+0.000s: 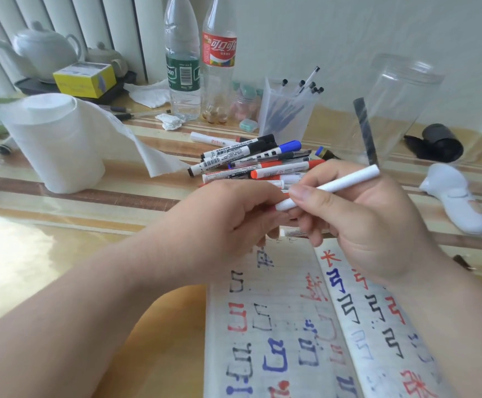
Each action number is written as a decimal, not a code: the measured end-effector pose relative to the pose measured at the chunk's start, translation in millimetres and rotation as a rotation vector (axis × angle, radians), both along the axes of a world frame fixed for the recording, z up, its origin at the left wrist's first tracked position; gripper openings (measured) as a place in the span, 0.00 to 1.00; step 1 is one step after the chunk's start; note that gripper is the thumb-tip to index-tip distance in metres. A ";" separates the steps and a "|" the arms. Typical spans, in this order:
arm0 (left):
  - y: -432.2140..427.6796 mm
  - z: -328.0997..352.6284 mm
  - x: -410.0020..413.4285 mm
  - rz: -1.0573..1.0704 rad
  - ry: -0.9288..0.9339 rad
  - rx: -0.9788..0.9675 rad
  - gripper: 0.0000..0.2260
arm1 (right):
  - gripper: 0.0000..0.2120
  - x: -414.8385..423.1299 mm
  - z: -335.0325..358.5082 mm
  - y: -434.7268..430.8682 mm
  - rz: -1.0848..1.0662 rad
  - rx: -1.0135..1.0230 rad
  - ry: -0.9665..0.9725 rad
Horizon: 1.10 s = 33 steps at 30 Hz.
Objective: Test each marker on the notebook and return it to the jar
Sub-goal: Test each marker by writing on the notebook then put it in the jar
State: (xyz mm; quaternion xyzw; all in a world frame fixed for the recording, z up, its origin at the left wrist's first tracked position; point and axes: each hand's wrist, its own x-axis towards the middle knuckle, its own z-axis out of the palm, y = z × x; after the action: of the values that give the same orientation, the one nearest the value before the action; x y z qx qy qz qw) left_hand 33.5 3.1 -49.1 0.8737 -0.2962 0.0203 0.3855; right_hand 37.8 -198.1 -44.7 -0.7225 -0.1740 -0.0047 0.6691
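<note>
Item: slim white plastic marker (338, 183), tilted above open lined notebook (277, 317); right grip (374, 225) curled round its barrel, left grip (231, 216) pinching its lower end; tall clear plastic jar (406, 104) upright on striped counter (90, 208), right of loose marker pile (251, 162).

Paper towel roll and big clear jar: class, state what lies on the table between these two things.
The head view shows a heap of markers lying between the paper towel roll and the clear jar.
</note>
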 end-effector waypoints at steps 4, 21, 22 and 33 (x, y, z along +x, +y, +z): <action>-2.7 -3.6 -2.4 -0.001 0.028 -0.004 0.08 | 0.06 1.4 -0.7 1.8 -0.026 0.051 0.019; 8.2 -9.0 15.1 -0.046 0.576 -0.439 0.28 | 0.09 5.3 8.6 -12.9 -0.141 0.201 0.100; 12.7 -9.6 17.8 -0.071 0.618 -0.473 0.32 | 0.10 6.6 10.1 -16.4 -0.105 0.194 0.143; 17.2 -3.6 15.8 -0.003 0.565 -0.394 0.33 | 0.03 -0.7 -10.6 2.8 0.117 -0.287 0.224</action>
State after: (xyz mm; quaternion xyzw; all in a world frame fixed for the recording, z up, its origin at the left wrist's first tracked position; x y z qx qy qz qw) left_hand 49.3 20.3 -52.7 0.7532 -0.1696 -0.1661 0.6134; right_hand 37.1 -195.3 -55.2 -0.7951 -0.1392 0.1394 0.5736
